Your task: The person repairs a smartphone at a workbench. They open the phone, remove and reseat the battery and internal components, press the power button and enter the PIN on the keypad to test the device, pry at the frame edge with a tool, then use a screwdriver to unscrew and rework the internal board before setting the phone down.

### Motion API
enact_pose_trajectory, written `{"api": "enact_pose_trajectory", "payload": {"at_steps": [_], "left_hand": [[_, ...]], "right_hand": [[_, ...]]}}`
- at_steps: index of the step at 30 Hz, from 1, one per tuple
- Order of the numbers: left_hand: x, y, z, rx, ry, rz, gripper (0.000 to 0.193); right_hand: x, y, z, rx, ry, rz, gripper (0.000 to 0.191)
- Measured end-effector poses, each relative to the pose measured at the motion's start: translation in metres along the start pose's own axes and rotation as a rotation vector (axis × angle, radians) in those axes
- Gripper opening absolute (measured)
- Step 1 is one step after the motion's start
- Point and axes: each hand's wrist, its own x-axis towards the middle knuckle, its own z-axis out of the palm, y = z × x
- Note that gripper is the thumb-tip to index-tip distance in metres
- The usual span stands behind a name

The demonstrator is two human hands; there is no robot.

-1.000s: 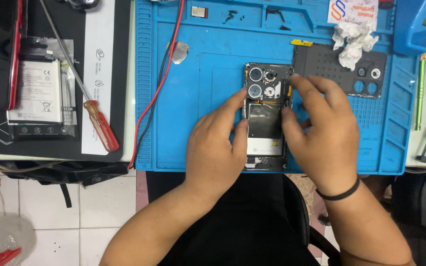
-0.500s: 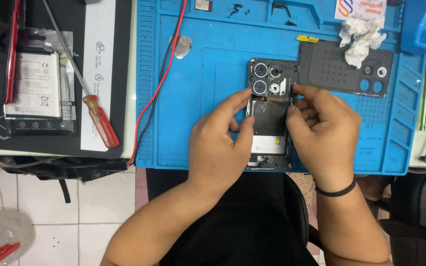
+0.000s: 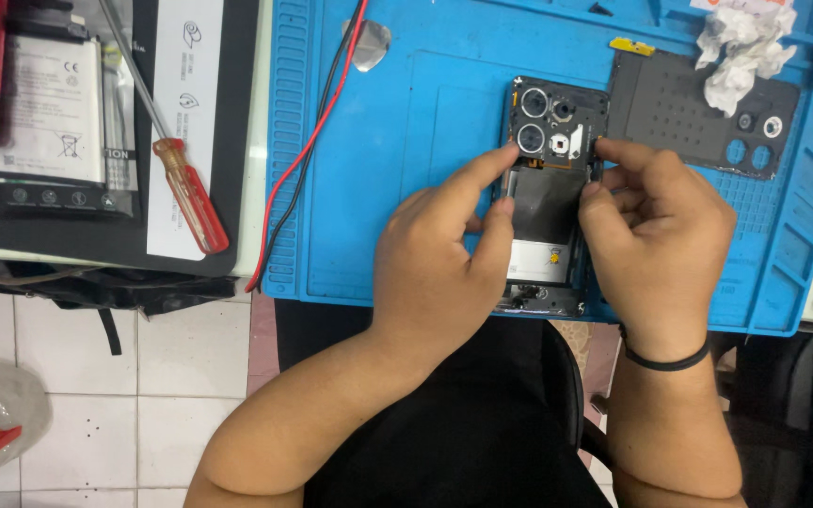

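1. Looking down at an opened phone (image 3: 549, 202) with its back off, lying flat on a blue work mat (image 3: 406, 141), near the mat's front edge, camera lenses at the far end.
2. Left hand (image 3: 444, 263) sits on the phone's left side: index finger stretched out to the left edge by the lower lens, thumb resting on the dark middle part. Fingers are spread fairly loose, steadying the phone rather than gripping it.
3. Right hand (image 3: 656, 235) is on the right side, fingers curled in narrow, thumb and index fingertips pinched close at the phone's right edge. Can't tell if there's anything tiny between them. Black band on that wrist.
4. Just right of the phone, touching or nearly so, lies the dark back cover (image 3: 689, 118) with a crumpled white tissue (image 3: 741, 52) on its far corner.
5. Off to the left, well apart: a red-handled screwdriver (image 3: 185, 188), a boxed battery (image 3: 49, 113), and red and black wires (image 3: 317, 132) trailing across the mat's edge.
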Motion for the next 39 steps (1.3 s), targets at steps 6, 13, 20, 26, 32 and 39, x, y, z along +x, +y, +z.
{"api": "enact_pose_trajectory", "payload": {"at_steps": [6,13,20,26,32,39], "left_hand": [[-0.006,-0.004,0.0,-0.008,-0.01,-0.018,0.037],[-0.016,-0.011,0.0,-0.093,-0.013,0.003,0.037],[-0.021,-0.012,0.003,-0.072,-0.003,0.032,0.031],[-0.024,-0.01,0.005,-0.048,0.007,0.017,0.037],[-0.03,-0.009,0.004,-0.028,0.037,0.035,0.032],[-0.027,-0.005,0.001,-0.025,0.03,0.043,0.035]], "right_hand": [[-0.003,-0.007,0.002,0.069,0.009,0.083,0.021],[-0.009,-0.012,0.004,0.069,0.001,0.118,0.024],[-0.012,-0.018,0.006,0.012,-0.003,0.075,0.025],[-0.022,-0.018,0.007,-0.32,-0.019,-0.116,0.035],[-0.027,-0.018,0.008,-0.37,-0.046,-0.351,0.038],[-0.022,-0.021,0.003,-0.398,-0.116,-0.382,0.037]]}}
